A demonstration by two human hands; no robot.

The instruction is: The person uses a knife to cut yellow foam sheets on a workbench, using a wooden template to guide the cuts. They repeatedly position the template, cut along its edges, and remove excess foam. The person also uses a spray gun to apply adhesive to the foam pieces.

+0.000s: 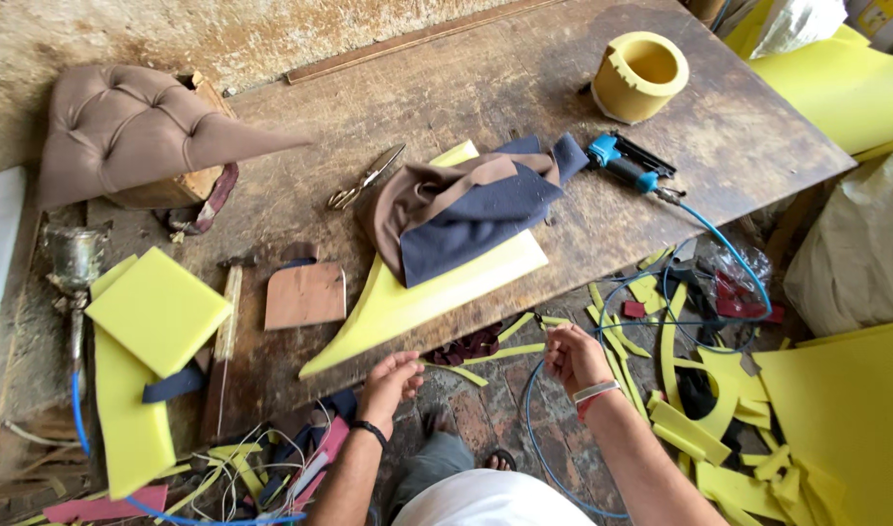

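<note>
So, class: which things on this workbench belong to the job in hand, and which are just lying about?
In hand:
- left hand and right hand, both at the table's front edge
- thin yellow foam strip between them
- large pointed yellow foam piece

Lying about:
- metal scissors
- blue nail gun
- yellow foam ring
- brown tufted cushion

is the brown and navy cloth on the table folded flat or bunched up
Bunched up. The brown and navy cloth lies in loose rumpled folds, heaped on the yellow foam piece, not laid flat.

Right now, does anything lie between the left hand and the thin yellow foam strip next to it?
Nothing visible does. The left hand hovers at the table edge, and the foam strip lies just beside its fingers, with only an open gap between them.
</note>
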